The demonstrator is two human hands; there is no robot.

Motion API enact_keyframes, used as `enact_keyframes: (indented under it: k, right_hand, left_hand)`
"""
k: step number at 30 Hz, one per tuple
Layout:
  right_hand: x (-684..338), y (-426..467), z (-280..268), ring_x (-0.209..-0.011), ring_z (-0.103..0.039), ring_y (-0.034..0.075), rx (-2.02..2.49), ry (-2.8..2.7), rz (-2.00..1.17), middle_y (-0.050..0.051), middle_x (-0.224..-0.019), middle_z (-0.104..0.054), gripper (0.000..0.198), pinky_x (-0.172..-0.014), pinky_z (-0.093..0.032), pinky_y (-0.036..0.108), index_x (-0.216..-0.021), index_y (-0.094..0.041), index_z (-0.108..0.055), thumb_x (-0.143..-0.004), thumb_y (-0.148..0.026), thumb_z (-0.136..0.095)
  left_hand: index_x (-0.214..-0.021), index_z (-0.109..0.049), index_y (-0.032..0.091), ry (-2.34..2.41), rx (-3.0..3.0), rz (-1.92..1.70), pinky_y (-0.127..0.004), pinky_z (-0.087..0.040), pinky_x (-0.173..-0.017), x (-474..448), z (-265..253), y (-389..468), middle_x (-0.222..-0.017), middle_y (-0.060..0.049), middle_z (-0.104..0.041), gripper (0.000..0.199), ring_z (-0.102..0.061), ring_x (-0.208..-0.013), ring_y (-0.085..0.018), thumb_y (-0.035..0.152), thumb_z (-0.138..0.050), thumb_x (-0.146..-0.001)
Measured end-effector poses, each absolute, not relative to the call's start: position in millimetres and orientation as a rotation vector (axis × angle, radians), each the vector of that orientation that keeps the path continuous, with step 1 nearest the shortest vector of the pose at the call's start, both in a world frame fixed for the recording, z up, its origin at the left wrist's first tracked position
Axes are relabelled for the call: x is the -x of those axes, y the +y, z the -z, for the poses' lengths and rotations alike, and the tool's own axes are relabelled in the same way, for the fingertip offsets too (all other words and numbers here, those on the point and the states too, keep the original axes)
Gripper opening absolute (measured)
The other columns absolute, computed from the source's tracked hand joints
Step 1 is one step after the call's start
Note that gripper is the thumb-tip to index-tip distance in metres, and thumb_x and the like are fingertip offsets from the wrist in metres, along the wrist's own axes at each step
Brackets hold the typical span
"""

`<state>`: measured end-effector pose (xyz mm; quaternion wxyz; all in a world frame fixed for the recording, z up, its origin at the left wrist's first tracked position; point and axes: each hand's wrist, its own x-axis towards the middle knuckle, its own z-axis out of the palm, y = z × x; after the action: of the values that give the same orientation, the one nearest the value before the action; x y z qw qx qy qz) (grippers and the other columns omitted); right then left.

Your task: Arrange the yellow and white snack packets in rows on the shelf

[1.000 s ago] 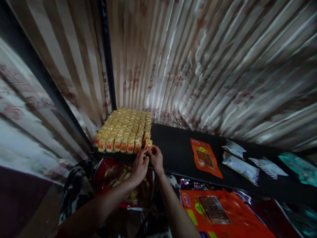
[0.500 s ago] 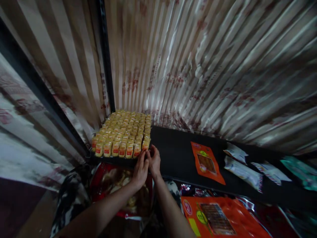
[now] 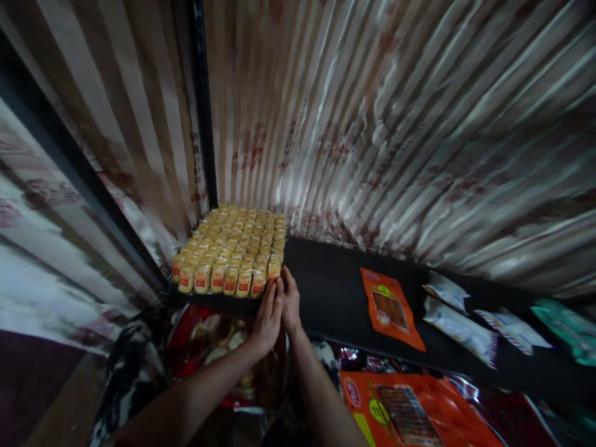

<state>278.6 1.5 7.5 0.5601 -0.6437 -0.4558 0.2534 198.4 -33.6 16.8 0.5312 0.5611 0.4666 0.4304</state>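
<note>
Small yellow snack packets (image 3: pixel 230 245) with red labels stand upright in tight rows on the black shelf (image 3: pixel 321 279), forming a block at its left end. The front row's rightmost packet (image 3: pixel 274 267) is between my hands. My left hand (image 3: pixel 267 320) has its fingers closed together against the lower front of that packet. My right hand (image 3: pixel 291 304) presses along its right side, fingers close together. The two hands touch at the fingertips, and the packet's lower part is hidden behind them.
An orange snack bag (image 3: pixel 392 308), white packets (image 3: pixel 460 326) and a green packet (image 3: pixel 565 329) lie along the shelf to the right. Below are a red container (image 3: pixel 179 347) of wrapped pieces and a larger orange bag (image 3: pixel 410 406). Striped sheeting (image 3: pixel 344 143) and a dark post (image 3: pixel 205 112) border the shelf.
Both hands have shifted slightly upward, toward the block, pressing the rightmost front packet closer into line. The other packets look unchanged.
</note>
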Motion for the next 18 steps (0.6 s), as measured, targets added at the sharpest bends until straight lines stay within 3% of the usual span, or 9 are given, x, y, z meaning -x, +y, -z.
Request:
enact_keyframes:
  k: [5,13,18]
  right_hand:
    - [-279.2,2.7,-5.0,-0.109,-0.056,0.024,1.484,-1.105,-0.623,0.014,-0.120,-0.061,0.051,-0.100,-0.040,0.041,-0.119,-0.013,-0.059,-0.081,-0.045,-0.047]
    - [-277.3,-4.9,2.0,-0.113,-0.053,0.025,1.547,-1.055,-0.597,0.013,-0.119,-0.061,0.059,-0.098,-0.041,0.042,-0.127,-0.014,-0.051,-0.076,-0.046,-0.054]
    - [-257.2,-26.1,-13.3,-0.112,-0.053,0.023,1.597,-0.922,-0.407,0.014,-0.121,-0.058,0.052,-0.099,-0.039,0.040,-0.122,-0.013,-0.051,-0.081,-0.045,-0.049]
  left_hand:
    - [-0.136,-0.043,0.017,1.121,-1.329,-1.094,-0.038,-0.018,-0.118,-199.2,-16.7,-33.8,-0.147,-0.005,-0.037,0.050,-0.030,-0.137,-0.021,0.033,-0.041,-0.089]
    - [-0.133,-0.044,0.013,1.136,-1.529,-1.117,-0.037,-0.026,-0.114,-189.0,-22.6,-47.6,-0.144,-0.013,-0.041,0.045,-0.036,-0.134,-0.019,0.028,-0.035,-0.091]
    - [-0.113,-0.056,0.016,1.227,-1.628,-1.196,-0.035,-0.044,-0.097,-159.8,-15.6,-73.0,-0.112,-0.011,-0.062,0.033,-0.057,-0.106,-0.018,0.016,-0.040,-0.085]
